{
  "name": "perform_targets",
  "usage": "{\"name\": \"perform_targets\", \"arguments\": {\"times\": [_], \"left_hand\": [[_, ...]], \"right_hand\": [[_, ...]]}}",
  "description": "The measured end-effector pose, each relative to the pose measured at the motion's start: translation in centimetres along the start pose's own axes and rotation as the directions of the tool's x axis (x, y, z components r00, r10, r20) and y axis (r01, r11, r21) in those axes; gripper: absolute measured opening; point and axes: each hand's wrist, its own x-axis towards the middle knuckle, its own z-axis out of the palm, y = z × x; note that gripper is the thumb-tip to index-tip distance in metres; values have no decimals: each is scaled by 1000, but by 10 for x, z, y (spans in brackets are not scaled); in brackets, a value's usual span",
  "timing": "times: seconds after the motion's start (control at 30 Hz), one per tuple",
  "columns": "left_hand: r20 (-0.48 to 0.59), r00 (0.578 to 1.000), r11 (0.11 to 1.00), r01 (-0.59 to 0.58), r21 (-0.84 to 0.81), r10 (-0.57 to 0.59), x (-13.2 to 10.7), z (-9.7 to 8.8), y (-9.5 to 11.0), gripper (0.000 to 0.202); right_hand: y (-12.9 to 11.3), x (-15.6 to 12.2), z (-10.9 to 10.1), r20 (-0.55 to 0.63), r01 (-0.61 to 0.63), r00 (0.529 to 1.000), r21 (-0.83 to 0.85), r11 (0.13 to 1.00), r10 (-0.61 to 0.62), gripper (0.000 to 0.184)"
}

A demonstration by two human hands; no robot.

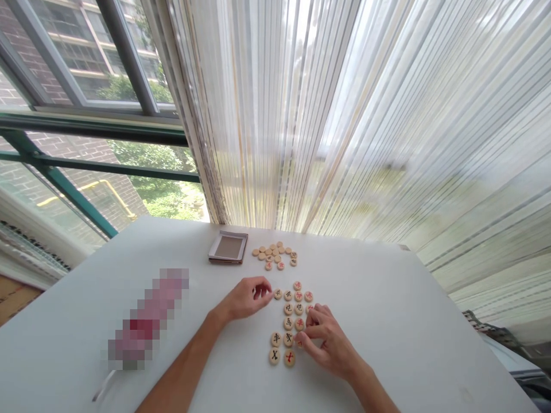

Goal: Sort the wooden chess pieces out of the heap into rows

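Observation:
Round wooden game pieces with red and black characters (pixel 287 324) lie face up in short rows on the white table (pixel 387 310). My left hand (pixel 245 298) rests beside the top row with its fingers curled, fingertips close to a black-marked piece (pixel 278 293). My right hand (pixel 325 338) lies on the right side of the rows, fingers bent and pinching at a piece near the lower rows; what it grips is hidden. A second heap of pieces (pixel 275 255), mostly face down, sits further back.
An open shallow box (pixel 228 248) lies at the back beside the far heap. A blurred pink object (pixel 146 321) lies on the left of the table. Sheer striped curtains (pixel 365 115) hang behind the table, and a window (pixel 86 86) is at the left.

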Motion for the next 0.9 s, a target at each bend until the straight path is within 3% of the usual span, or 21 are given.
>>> {"name": "perform_targets", "arguments": {"times": [0.07, 0.13, 0.27, 0.73, 0.9], "left_hand": [[223, 973, 998, 56, -5, -54, -6, 0, 6, 28], [306, 950, 997, 58, 47, -70, -11, 2, 11, 35], [301, 951, 990, 32, 139, -73, -13, 6, 15, 37], [342, 937, 988, 19, 155, -72, -14, 4, 20, 38], [302, 952, 968, -31, 249, -47, -16, 9, 20, 44]], "right_hand": [[-2, 0, 0, 5, 7, 1000, -5, 1000, -7, 31], [-2, 0, 1, 11, 16, 1000, -10, 1000, -16, 30], [-2, 1, 5, 18, 44, 999, -10, 999, -44, 29], [-11, 0, 1, 53, 29, 998, 0, 1000, -29, 30], [-14, -2, 3, 84, 44, 995, 43, 998, -47, 27]]}}
